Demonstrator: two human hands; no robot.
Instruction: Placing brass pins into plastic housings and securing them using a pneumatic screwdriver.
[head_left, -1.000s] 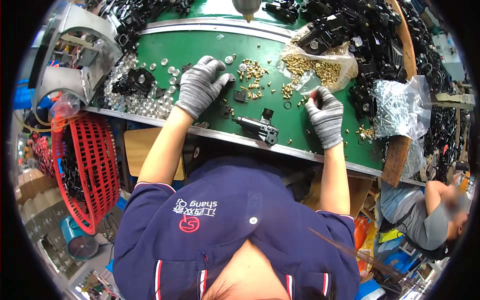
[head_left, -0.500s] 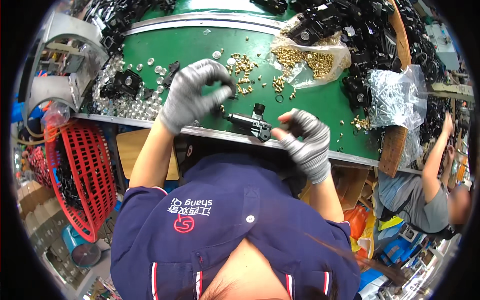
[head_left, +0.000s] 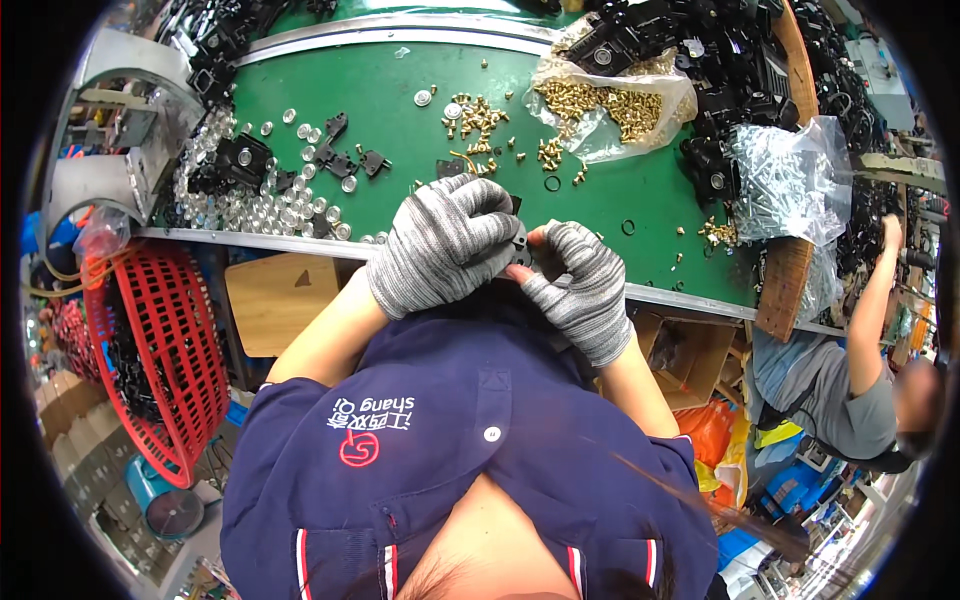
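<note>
Both my hands wear grey striped gloves and meet at the front edge of the green table. My left hand (head_left: 445,243) is closed around a black plastic part (head_left: 521,244), hiding most of it. The bare fingertips of my right hand (head_left: 585,288) pinch toward the same part from its right end. Just beyond my hands lie brass screws (head_left: 482,116) in a loose pile, and a black rubber ring (head_left: 552,183) lies to their right. Small black plastic pieces (head_left: 372,162) rest left of the screws.
Clear round pieces (head_left: 292,208) are heaped at the left. A bag of brass screws (head_left: 640,112) and a bag of silver screws (head_left: 790,185) stand toward the right. Black assemblies (head_left: 715,165) pile up there too. A red basket (head_left: 175,350) hangs left; a co-worker (head_left: 835,390) is at right.
My left hand has come down and right, from above the table to the black part, and closed on it. My right hand has shifted slightly left, and the part is drawn nearer the edge.
</note>
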